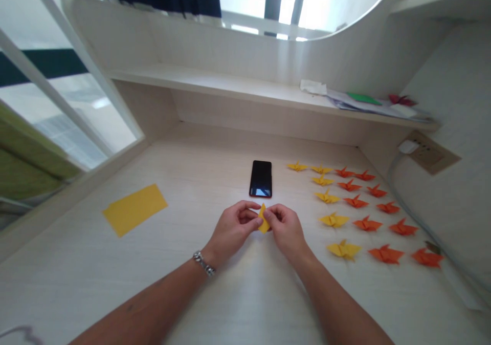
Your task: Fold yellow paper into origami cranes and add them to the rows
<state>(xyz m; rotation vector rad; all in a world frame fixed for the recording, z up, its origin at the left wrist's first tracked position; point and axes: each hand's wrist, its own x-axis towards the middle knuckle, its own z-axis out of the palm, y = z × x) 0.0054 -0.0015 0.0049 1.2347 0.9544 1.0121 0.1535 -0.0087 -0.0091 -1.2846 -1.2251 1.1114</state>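
Note:
Both my hands meet over the middle of the pale wooden desk, pinching a small folded piece of yellow paper between them. My left hand, with a metal bracelet at the wrist, grips its left side with curled fingers. On the paper's right side, my right hand pinches it with thumb and fingers. A black phone lies flat just beyond the hands.
Rows of folded paper cranes lie to the right, yellow ones nearer the hands and orange ones further right. A flat yellow sheet lies at the left. A shelf above holds papers. A cable runs from a wall socket.

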